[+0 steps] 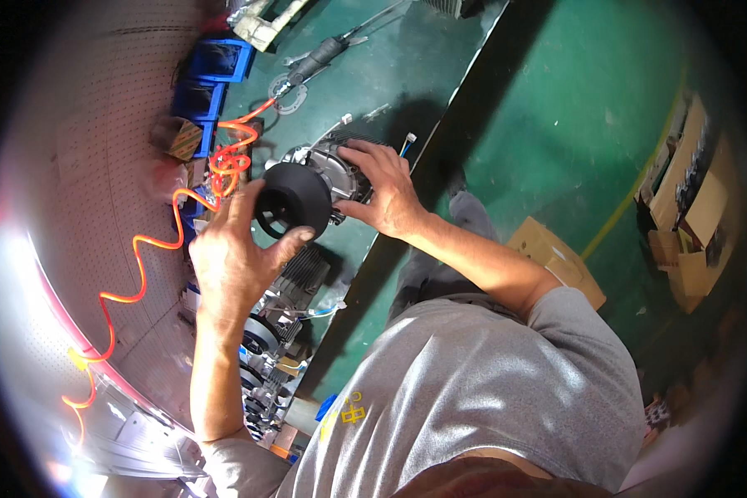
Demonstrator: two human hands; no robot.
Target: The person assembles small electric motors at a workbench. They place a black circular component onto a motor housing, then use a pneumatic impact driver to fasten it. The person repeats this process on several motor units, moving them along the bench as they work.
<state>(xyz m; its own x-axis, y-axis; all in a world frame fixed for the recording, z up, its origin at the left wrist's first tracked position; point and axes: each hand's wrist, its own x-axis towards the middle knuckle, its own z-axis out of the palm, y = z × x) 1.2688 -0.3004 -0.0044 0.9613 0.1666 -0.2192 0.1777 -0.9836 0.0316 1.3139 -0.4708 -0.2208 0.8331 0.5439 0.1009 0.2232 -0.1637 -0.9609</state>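
Observation:
My left hand (pixel 239 253) grips a black, round, hollow part (pixel 314 201) by its rim, thumb on the near side and fingers on the far side. An opening with a darker inside shows in its face. Directly behind it sits a silver metal motor-like housing (pixel 334 172) with cooling fins; whether the black part touches it I cannot tell. My right hand (pixel 383 187) is curved around the right side of that housing, fingers on top and thumb below. A wire with a white connector (pixel 410 139) sticks out beside my right hand.
A pneumatic tool (pixel 315 62) lies on the green bench, joined to a coiled orange hose (pixel 144 266). Blue bins (pixel 221 61) line the pegboard side. More finned motor units (pixel 300 278) stand nearer me. Cardboard boxes (pixel 560 261) lie on the floor to the right.

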